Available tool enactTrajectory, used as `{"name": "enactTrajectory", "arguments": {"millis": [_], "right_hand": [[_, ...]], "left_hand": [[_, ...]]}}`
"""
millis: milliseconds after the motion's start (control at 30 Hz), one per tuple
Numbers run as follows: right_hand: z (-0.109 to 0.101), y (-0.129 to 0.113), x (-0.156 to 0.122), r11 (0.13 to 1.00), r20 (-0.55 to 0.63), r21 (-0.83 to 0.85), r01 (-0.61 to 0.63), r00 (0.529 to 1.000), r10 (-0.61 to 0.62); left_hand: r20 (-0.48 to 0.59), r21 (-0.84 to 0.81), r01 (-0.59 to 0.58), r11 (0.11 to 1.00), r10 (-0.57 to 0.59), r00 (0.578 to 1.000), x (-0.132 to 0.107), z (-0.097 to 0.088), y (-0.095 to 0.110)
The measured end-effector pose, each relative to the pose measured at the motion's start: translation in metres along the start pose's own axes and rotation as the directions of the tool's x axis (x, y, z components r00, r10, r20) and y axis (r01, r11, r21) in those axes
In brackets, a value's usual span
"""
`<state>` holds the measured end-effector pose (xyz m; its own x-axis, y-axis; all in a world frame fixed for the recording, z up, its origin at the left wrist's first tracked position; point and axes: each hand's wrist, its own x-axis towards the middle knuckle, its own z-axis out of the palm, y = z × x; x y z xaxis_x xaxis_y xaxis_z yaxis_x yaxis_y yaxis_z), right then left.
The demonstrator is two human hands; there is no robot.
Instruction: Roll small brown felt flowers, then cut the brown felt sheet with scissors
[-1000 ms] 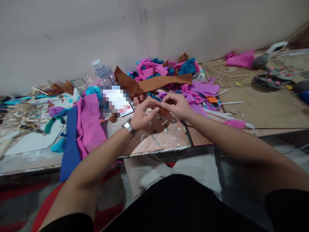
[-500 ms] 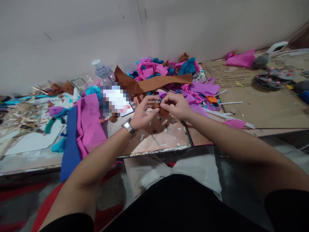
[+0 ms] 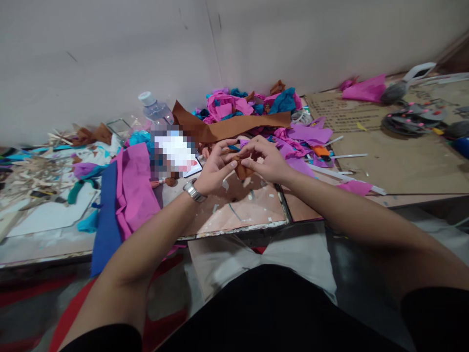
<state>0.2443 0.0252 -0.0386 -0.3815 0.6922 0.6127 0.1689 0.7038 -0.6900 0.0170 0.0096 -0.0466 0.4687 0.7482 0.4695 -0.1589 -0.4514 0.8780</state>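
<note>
Between my two hands is a small crumpled piece of brown crepe paper (image 3: 243, 169), held just above the table. My left hand (image 3: 217, 168), with a metal watch on its wrist, pinches its left side between thumb and fingers. On the other side my right hand (image 3: 268, 160) grips the same piece, thumb pressed against it. The fingers hide part of the paper. Behind them lies a long brown crepe paper strip (image 3: 245, 127). A phone (image 3: 193, 168) with a blurred screen rests left of my left hand, and a small brown paper ball (image 3: 170, 182) sits below it.
A clear bottle (image 3: 157, 110) stands by the wall. Pink and blue paper sheets (image 3: 135, 190) hang over the table's front edge at left. Wood scraps and pliers (image 3: 78, 190) lie farther left. An orange cutter (image 3: 322, 153), white sticks and cardboard (image 3: 395, 166) are at right.
My left thumb and fingers have shifted slightly left along the brown paper. More of the piece shows below my right thumb.
</note>
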Motion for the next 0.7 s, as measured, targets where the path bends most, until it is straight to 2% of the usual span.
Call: {"name": "enactTrajectory", "arguments": {"millis": [233,333,433,533,600,700], "right_hand": [[0.0012,0.0064,-0.0014,0.99,0.039,-0.106,0.097,0.995,-0.094],[0.0009,0.0069,-0.0009,0.984,0.102,-0.103,0.144,0.986,-0.134],[0.0011,0.0068,-0.0004,0.981,0.205,-0.074,0.18,0.965,-0.161],[0.0021,0.0068,-0.0002,0.981,0.222,-0.051,0.185,0.96,-0.169],[0.002,0.0067,0.0002,0.984,0.181,-0.037,0.175,0.969,-0.166],[0.0,0.0062,0.0011,0.991,0.074,-0.034,0.131,0.989,-0.128]], "left_hand": [[0.007,-0.019,0.055,0.998,-0.054,0.998,0.0016,-0.0019,0.0005],[0.026,-0.008,0.064,0.998,-0.064,0.998,0.0018,0.0003,0.0022],[0.065,-0.041,0.131,0.99,-0.128,0.99,0.0009,0.0027,0.0045],[0.112,-0.08,0.222,0.972,-0.212,0.971,-0.0003,0.0033,0.0055],[0.076,-0.057,0.223,0.973,-0.218,0.973,-0.0004,0.0023,0.0038],[-0.089,0.064,0.145,0.987,-0.139,0.986,0.0009,-0.0015,-0.0014]]}}
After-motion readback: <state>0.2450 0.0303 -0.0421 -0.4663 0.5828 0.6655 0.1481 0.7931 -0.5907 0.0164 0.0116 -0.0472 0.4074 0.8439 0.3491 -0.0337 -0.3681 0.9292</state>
